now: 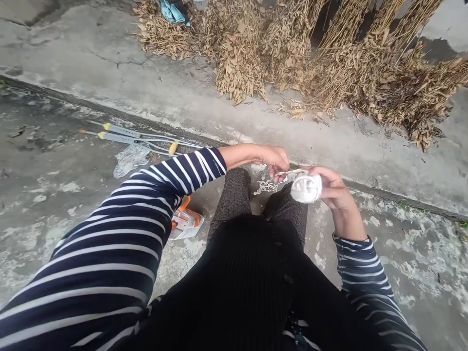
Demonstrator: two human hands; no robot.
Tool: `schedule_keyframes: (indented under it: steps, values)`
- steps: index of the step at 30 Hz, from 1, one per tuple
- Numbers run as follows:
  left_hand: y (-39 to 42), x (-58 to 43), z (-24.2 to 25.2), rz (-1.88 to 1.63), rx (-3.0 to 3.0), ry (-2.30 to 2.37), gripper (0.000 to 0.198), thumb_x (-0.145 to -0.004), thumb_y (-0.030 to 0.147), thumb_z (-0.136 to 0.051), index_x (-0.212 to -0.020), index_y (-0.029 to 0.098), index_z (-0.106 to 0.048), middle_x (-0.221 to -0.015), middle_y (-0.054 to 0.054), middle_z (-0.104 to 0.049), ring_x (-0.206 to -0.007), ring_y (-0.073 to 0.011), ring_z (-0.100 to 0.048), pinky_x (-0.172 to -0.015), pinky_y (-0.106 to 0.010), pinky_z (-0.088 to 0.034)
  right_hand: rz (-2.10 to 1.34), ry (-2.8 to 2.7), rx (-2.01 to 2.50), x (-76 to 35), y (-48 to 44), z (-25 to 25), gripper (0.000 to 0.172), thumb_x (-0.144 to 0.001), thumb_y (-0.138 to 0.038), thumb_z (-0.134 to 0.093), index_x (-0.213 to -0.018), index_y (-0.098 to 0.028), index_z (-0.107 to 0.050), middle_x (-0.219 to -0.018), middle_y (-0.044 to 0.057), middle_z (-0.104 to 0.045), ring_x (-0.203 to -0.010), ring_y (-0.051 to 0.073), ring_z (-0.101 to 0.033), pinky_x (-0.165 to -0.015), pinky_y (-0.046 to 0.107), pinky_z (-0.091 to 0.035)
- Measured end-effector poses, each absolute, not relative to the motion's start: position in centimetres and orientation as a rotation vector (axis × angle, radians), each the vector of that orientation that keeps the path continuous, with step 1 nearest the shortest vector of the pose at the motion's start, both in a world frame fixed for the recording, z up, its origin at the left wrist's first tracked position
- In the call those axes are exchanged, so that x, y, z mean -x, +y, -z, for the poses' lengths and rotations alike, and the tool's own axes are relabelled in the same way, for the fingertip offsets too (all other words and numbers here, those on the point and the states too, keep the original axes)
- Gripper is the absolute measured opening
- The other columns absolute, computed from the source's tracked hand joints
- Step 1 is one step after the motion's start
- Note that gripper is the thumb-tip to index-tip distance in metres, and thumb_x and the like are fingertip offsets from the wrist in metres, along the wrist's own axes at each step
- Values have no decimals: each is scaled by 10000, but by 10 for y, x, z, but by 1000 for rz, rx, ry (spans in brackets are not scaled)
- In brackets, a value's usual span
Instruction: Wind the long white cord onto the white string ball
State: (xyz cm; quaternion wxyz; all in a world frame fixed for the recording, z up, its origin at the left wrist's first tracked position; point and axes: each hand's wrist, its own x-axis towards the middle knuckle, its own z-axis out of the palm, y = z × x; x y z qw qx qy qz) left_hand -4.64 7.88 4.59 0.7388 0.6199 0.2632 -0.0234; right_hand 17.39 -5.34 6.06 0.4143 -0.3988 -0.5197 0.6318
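Observation:
In my right hand point(334, 187) is a white ball of yarn point(306, 188), its round end facing left. My fingers are closed around its far side and edge. A pale strand of yarn point(294, 171) runs from the ball to my left hand point(274, 161), whose fingers are pinched on it. Below the left fingers a loose tangle of the same yarn point(266, 186) hangs above my knees. Both hands are in front of my lap, a short way apart. The ball is slightly blurred.
A pair of crutches point(120, 139) lies on the concrete at left, beside a clear plastic bag point(126, 161). An orange and white bag point(186, 222) stands by my left leg. Dried plant stalks point(248, 58) are heaped on the raised concrete ahead, with a blue cloth point(172, 12) on them.

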Motion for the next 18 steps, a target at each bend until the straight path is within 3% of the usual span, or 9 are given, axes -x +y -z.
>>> schedule_keyframes:
  steps: [4,7,9,11,14,18]
  values:
    - [71,47,-36,-326,-1262,533,137,-803,281,-774,-748,156,-765,-789,-102,-759,-708,-163,-720,-585,-228,-531,-1542,-1137,1072,-183,-57,-55,456,-632,-254,-772,-1076,-272,-670,-1091,30,-725,-575,129,-572,-407,240,-442]
    - [55,41,-36,-510,-1151,480,202,-815,268,-791,-980,152,-781,-1062,-120,-777,-923,-170,-734,-698,-238,-572,-1548,-1049,1058,-187,-56,-51,458,-620,-195,-726,-1069,-257,-661,-978,13,-713,-518,105,-538,-380,223,-431]
    - [42,33,-34,-538,-1098,435,309,-791,233,-823,-1081,150,-758,-1116,-121,-770,-953,-166,-731,-743,-258,-581,-1576,-1004,1007,-188,-55,-48,454,-616,-160,-722,-1057,-256,-672,-927,1,-709,-515,106,-552,-373,213,-440]
    - [32,25,-30,-543,-1085,443,330,-784,213,-833,-1090,133,-740,-1007,-100,-779,-853,-142,-730,-732,-262,-577,-1615,-973,959,-189,-55,-46,452,-615,-147,-724,-1053,-255,-686,-923,2,-718,-519,111,-569,-366,208,-447]
    - [24,20,-24,-527,-1166,533,184,-839,239,-784,-939,95,-730,-739,-43,-729,-614,-87,-659,-625,-226,-527,-1613,-898,921,-194,-57,-42,467,-596,-138,-719,-1049,-253,-706,-948,15,-733,-553,125,-602,-381,214,-476]
    - [31,34,-26,-434,-1338,622,215,-891,239,-691,-722,107,-695,-634,-36,-691,-499,-52,-592,-531,-188,-446,-1557,-745,922,-202,-63,-37,495,-566,-143,-718,-1053,-236,-713,-975,55,-747,-697,174,-679,-467,237,-551]
